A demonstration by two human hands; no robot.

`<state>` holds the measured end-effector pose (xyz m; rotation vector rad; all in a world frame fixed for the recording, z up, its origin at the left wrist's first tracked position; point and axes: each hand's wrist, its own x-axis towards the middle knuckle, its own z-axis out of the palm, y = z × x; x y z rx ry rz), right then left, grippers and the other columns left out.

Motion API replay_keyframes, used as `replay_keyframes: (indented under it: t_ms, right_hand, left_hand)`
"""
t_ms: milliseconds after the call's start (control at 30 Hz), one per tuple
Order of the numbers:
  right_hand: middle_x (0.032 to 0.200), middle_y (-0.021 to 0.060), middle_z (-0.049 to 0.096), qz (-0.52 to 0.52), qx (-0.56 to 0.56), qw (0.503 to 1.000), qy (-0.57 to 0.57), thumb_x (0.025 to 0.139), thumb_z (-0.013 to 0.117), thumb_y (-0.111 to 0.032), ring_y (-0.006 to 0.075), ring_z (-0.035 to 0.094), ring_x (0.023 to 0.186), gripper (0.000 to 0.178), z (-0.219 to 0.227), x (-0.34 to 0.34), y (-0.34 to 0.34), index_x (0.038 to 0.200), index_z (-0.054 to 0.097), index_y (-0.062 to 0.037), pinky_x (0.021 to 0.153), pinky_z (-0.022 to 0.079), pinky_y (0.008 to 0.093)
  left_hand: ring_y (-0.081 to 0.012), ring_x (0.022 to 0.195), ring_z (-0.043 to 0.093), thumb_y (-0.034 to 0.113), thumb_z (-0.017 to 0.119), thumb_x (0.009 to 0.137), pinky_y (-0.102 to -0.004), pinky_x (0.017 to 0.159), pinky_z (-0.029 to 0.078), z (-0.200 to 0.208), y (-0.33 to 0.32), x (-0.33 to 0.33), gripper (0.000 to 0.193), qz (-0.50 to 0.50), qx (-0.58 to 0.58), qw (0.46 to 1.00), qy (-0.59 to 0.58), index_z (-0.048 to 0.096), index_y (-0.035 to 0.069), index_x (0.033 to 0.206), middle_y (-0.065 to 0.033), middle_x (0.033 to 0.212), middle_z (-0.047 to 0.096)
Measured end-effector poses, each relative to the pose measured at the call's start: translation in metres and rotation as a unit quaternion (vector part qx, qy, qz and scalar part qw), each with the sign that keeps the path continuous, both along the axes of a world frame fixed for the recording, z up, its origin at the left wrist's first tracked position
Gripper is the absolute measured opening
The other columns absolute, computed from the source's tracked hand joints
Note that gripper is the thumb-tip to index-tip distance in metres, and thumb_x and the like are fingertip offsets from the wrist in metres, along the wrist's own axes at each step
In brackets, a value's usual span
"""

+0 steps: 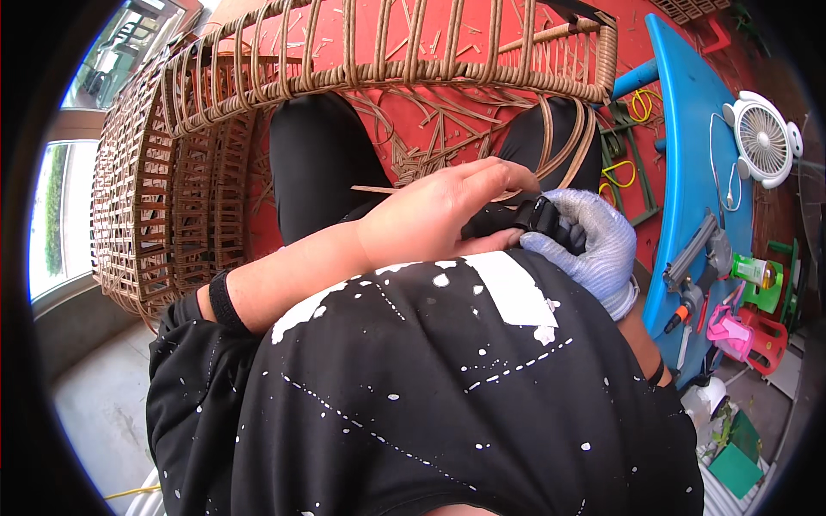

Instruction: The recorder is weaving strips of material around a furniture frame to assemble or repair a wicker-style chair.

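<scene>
My bare left hand (430,206) reaches across in front of my belly, its fingers and thumb closed around a small glossy black object (539,215). Curled over the same object from the right is my right hand (594,241), in a pale grey-blue knit glove. The object's exact kind is hard to make out, as fingers cover much of it. Just beyond the hands, a few brown wicker strands (570,155) hang from a woven wicker frame (379,77) that lies across above my knees. A loose strip (372,188) pokes out past my left hand.
Tall woven wicker pieces (146,189) stand at the left. Cut strips (439,138) litter the red floor (335,39). At the right, a blue table (688,146) carries a white fan (763,138), a power tool (710,258) and a pink plastic item (730,334).
</scene>
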<state>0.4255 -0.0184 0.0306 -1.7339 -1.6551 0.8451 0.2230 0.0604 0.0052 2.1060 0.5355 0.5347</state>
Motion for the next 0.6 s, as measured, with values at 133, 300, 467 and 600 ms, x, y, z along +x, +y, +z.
replay_keyframes:
  t_ms: [133, 300, 467, 600]
  right_hand:
    - [0.080, 0.0048, 0.064, 0.011, 0.057, 0.995, 0.083, 0.066, 0.085, -0.025, 0.0113, 0.059, 0.066, 0.043, -0.017, 0.005, -0.001, 0.097, 0.066, -0.0035, 0.061, 0.049, 0.0250]
    - [0.082, 0.0014, 0.063, -0.018, -0.041, 0.978, 0.204, 0.070, 0.083, -0.022, 0.0051, 0.053, 0.067, 0.040, -0.026, 0.010, -0.003, 0.101, 0.066, -0.0015, 0.061, 0.047, 0.0217]
    - [0.084, 0.0031, 0.064, -0.002, -0.041, 0.989, 0.139, 0.072, 0.082, -0.020, 0.0053, 0.054, 0.069, 0.039, -0.024, 0.008, -0.002, 0.101, 0.066, 0.0005, 0.063, 0.047, 0.0214]
    - [0.087, 0.0056, 0.066, 0.008, -0.025, 0.989, 0.145, 0.072, 0.082, -0.020, 0.0078, 0.060, 0.073, 0.039, -0.017, 0.003, 0.000, 0.102, 0.066, 0.0009, 0.067, 0.050, 0.0236]
  left_hand:
    - [-0.0277, 0.117, 0.055, 0.009, 0.068, 0.084, -0.0380, 0.100, 0.042, -0.004, -0.002, 0.004, 0.055, -0.046, -0.138, 0.987, -0.061, 0.043, 0.000, 0.132, -0.0140, 0.122, 0.057]
    - [-0.0306, 0.101, 0.060, 0.014, 0.074, 0.078, -0.0377, 0.089, 0.049, -0.003, 0.005, 0.004, 0.048, -0.005, -0.063, 0.997, -0.036, 0.055, 0.002, 0.121, -0.0142, 0.105, 0.062]
    - [-0.0306, 0.090, 0.061, 0.017, 0.075, 0.076, -0.0376, 0.078, 0.052, 0.004, 0.008, 0.000, 0.044, 0.004, -0.015, 1.000, -0.009, 0.058, 0.006, 0.115, -0.0119, 0.098, 0.061]
    - [-0.0293, 0.089, 0.061, 0.018, 0.075, 0.076, -0.0370, 0.075, 0.053, 0.014, 0.016, -0.005, 0.043, -0.023, 0.002, 0.999, 0.037, 0.059, 0.008, 0.114, -0.0103, 0.097, 0.061]
